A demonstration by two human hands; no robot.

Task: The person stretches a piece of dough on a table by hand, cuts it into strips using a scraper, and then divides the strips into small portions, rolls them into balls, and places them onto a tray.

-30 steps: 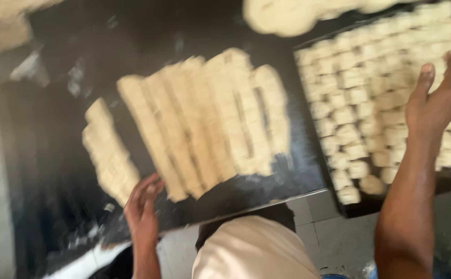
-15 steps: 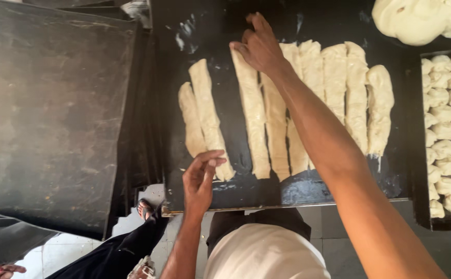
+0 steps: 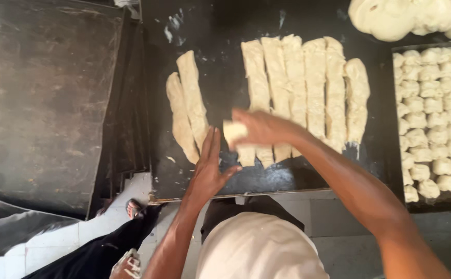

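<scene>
Dough strips (image 3: 297, 88) lie on the worktop (image 3: 220, 67), left of the tray (image 3: 391, 155).

No packages, labels, signs or screens appear anywhere in this overhead view; nothing in it is wrapped, tagged, posted or lit.
</scene>
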